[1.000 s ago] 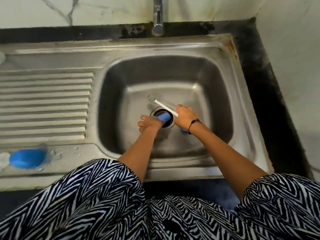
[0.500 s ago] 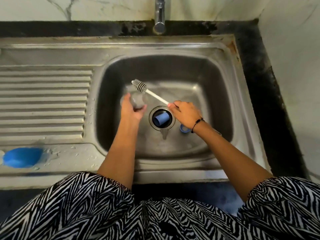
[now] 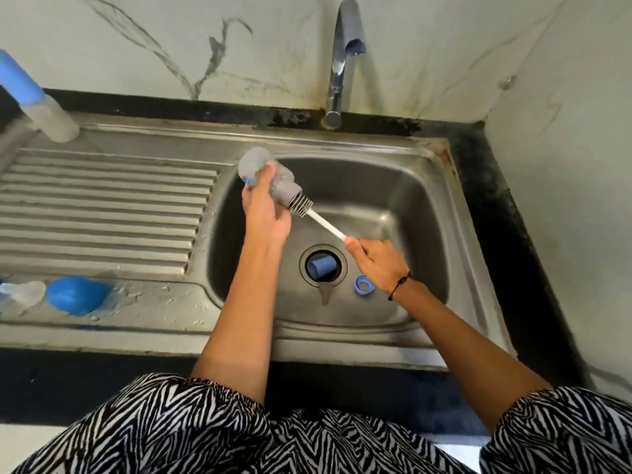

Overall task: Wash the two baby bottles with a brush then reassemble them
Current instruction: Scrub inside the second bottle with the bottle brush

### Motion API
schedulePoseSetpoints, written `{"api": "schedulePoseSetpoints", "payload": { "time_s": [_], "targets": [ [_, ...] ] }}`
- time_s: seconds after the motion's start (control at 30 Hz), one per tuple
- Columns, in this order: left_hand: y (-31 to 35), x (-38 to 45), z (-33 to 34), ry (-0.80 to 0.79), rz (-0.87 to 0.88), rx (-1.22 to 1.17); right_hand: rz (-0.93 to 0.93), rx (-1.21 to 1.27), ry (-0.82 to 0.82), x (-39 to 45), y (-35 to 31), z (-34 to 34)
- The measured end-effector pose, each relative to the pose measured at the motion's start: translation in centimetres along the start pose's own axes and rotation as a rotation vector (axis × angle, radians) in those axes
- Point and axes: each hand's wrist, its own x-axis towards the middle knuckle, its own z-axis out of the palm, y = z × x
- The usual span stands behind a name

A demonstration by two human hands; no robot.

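Bottle (image 3: 266, 172), clear, is gripped in the left hand (image 3: 265, 208) above the sink's (image 3: 429, 213) left rim, mouth turned toward the basin. Brush (image 3: 309, 210) bristles are seated at that mouth; the white handle is pinched by the right hand (image 3: 378, 263). A blue cap (image 3: 321, 266) lies in the drain, a blue ring (image 3: 362, 285) beside it. A second bottle (image 3: 32, 97) stands on the draining surface (image 3: 102, 206), far left.

a steel sink (image 3: 441, 213) is set in a dark counter (image 3: 506, 206); white marbled walls (image 3: 136, 39) are seen far and right.
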Motion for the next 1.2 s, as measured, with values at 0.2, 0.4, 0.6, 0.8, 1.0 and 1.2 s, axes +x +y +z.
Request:
{"api": "schedulePoseSetpoints", "payload": {
  "time_s": [0.2, 0.4, 0.6, 0.8, 1.0, 1.2],
  "targets": [
    [0.4, -1.1, -0.7, -0.15, -0.012, 0.056, -0.063, -0.021, -0.057, -0.3, -1.8, -1.0],
    [0.7, -1.4, -1.4, -0.23, -0.073, -0.149, -0.083, 0.03, -0.15, -0.3, -4.6, -1.3],
    [1.3, -1.3, -1.9, -0.504, -0.093, -0.394, 0.027, 0.414, -0.381, -0.6, -7.4, -1.5],
    [1.5, -0.9, -2.9, -0.585, -0.156, -0.356, 0.053, 0.314, -0.399, -0.3, -8.5, -1.1],
    [1.9, -0.7, -1.9, -0.219, -0.057, -0.332, -0.129, -0.334, -0.135, 1.6, -9.6, -1.6],
    [0.6, -1.3, -0.8, -0.064, 0.027, -0.006, -0.115, -0.441, -0.003, 2.2, -9.9, -1.3]
  ]
}}
